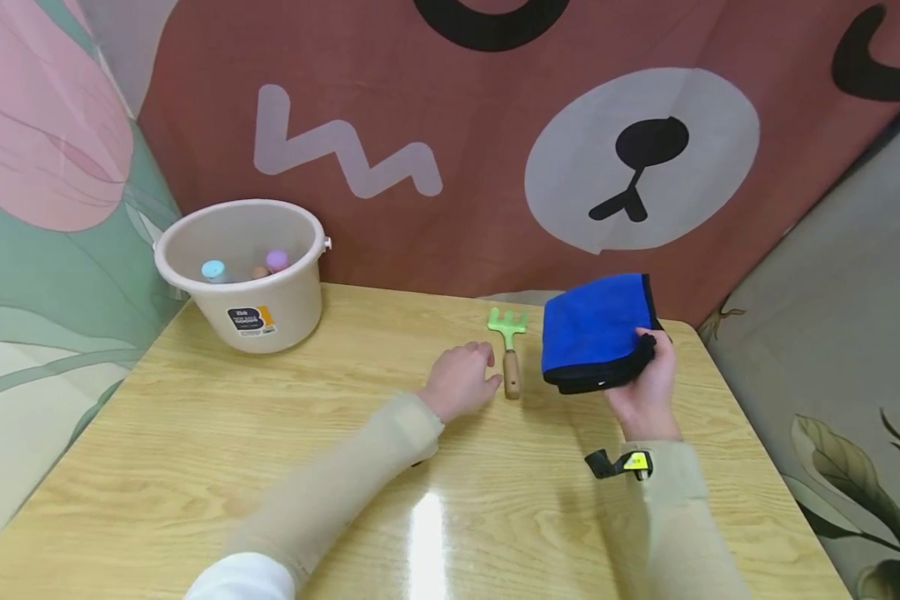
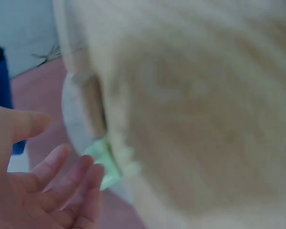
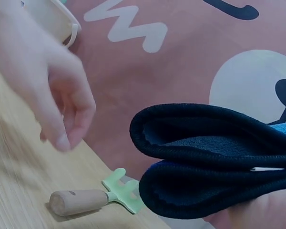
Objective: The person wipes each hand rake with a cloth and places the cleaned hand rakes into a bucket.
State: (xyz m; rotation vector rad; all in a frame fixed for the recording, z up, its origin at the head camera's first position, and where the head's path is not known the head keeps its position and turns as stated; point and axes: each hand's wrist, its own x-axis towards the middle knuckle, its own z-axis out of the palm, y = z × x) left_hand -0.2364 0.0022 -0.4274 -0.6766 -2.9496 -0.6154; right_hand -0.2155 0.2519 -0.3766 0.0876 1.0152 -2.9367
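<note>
My right hand grips a folded blue cloth with black edging by its right side, holding it above the table's right part. In the right wrist view the cloth's black folded edges face the camera, with dark grey lining inside the folds. My left hand, empty and with loosely bent fingers, is just left of a small hand rake. The rake has a light green head and a wooden handle, and lies on the table with its tines toward the wall. The blurred left wrist view shows the fingers beside the green rake head.
A beige bucket stands at the table's back left, with several small things inside, including a blue-topped one and a purple one. Behind the wooden table hangs a brown cloth backdrop with a cartoon face.
</note>
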